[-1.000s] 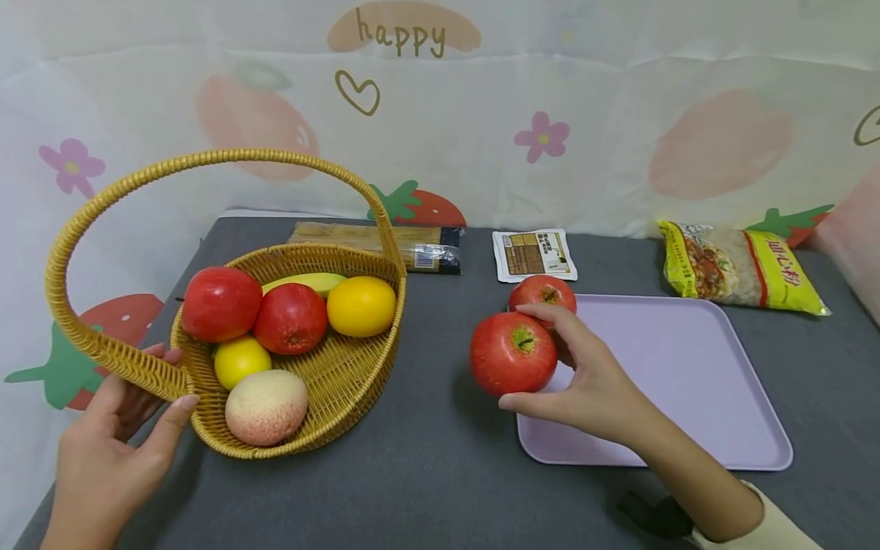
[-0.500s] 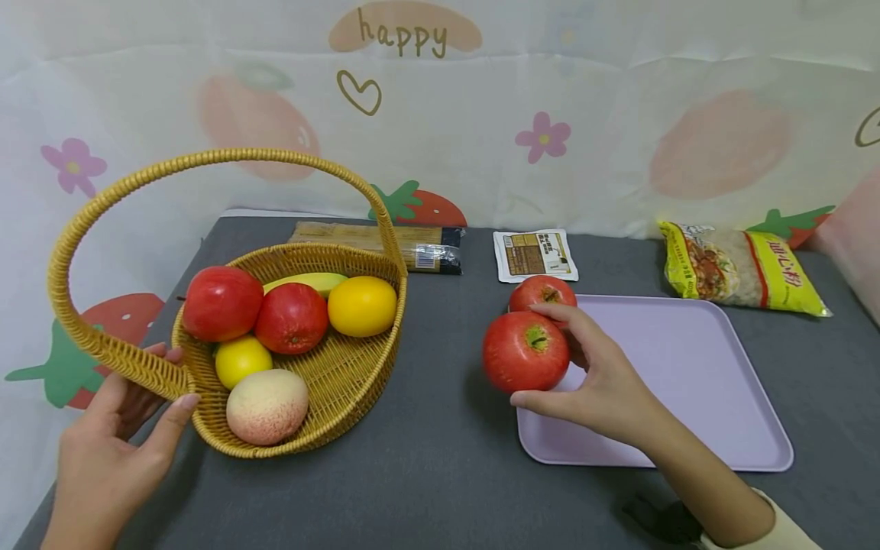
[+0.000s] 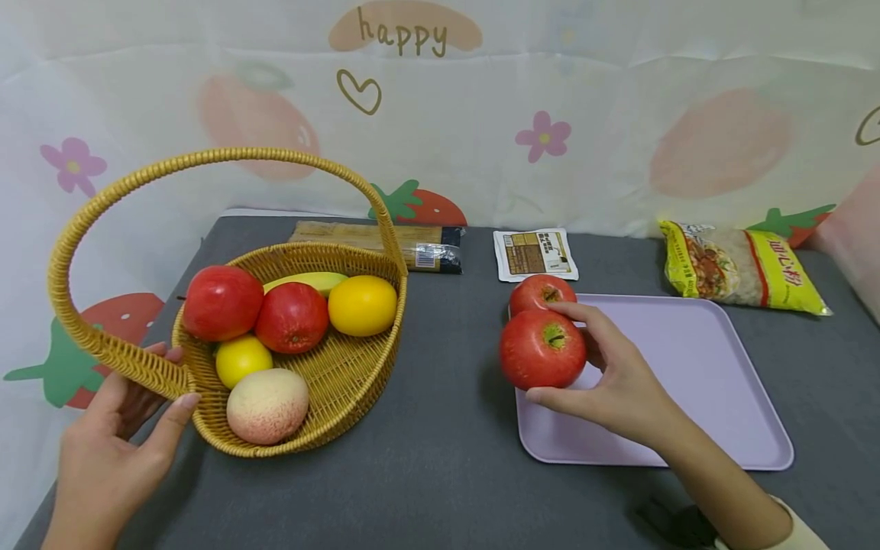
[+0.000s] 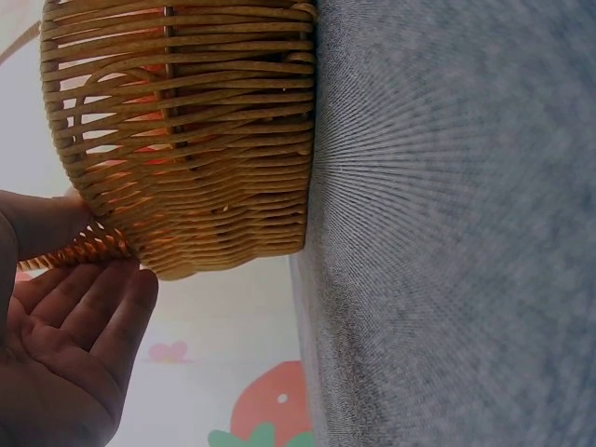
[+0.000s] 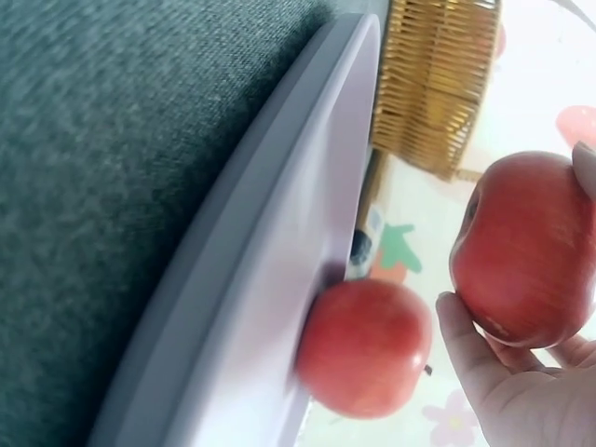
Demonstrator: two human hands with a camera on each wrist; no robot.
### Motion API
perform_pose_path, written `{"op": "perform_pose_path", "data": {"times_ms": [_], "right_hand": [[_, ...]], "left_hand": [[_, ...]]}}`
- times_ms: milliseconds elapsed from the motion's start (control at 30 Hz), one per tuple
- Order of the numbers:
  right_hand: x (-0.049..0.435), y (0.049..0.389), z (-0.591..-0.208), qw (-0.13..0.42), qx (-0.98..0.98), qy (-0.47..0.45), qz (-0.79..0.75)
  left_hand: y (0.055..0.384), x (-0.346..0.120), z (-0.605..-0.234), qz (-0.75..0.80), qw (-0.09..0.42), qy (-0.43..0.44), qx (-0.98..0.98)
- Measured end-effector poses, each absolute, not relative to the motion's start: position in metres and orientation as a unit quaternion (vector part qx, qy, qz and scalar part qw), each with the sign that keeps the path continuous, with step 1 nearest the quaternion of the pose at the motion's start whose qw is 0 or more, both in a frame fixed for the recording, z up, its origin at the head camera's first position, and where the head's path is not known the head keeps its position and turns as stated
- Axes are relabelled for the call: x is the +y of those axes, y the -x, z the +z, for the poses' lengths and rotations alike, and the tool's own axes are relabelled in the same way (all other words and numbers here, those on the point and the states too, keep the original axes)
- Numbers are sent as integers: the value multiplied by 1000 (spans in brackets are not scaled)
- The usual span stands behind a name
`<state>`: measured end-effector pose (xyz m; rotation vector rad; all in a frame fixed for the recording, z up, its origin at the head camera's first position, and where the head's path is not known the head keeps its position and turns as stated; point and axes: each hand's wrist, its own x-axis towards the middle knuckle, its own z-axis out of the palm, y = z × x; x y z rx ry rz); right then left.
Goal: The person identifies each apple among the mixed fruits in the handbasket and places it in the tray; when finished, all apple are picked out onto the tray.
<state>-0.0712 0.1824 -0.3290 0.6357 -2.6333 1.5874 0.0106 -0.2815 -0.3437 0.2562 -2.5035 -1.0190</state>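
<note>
On the left of the head view stands a wicker basket with a tall arched handle. It holds two red apples, a banana, an orange-yellow fruit, a small yellow fruit and a peach. My left hand grips the basket where the handle meets the rim. My right hand holds a red apple between thumb and fingers, above the left edge of a lilac tray. Another red apple sits on the tray, below the held one in the right wrist view.
Along the back of the grey table lie a pack of dry noodles, a small white-edged packet and a yellow bag. A printed cloth hangs behind them.
My right hand has moved to the right with the apple, bringing it from beside the tray to over its left edge. My left hand and the basket stay in place.
</note>
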Motion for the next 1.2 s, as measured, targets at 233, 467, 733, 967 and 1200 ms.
{"op": "perform_pose_path", "data": {"times_ms": [233, 467, 733, 967, 1200], "right_hand": [[188, 70, -330, 6, -844, -190, 501], [198, 69, -332, 10, -854, -168, 492], [209, 70, -331, 35, -862, -158, 480], [219, 75, -329, 52, -863, -140, 483], [228, 82, -329, 63, -869, -120, 477]], "left_hand": [[-10, -281, -343, -369, 209, -97, -900], [-10, -281, -343, -368, 213, -93, -901], [-10, -280, -343, -370, 217, -94, -898], [-10, -281, -344, -365, 219, -90, -900], [-11, -281, -344, -366, 216, -91, -900]]}}
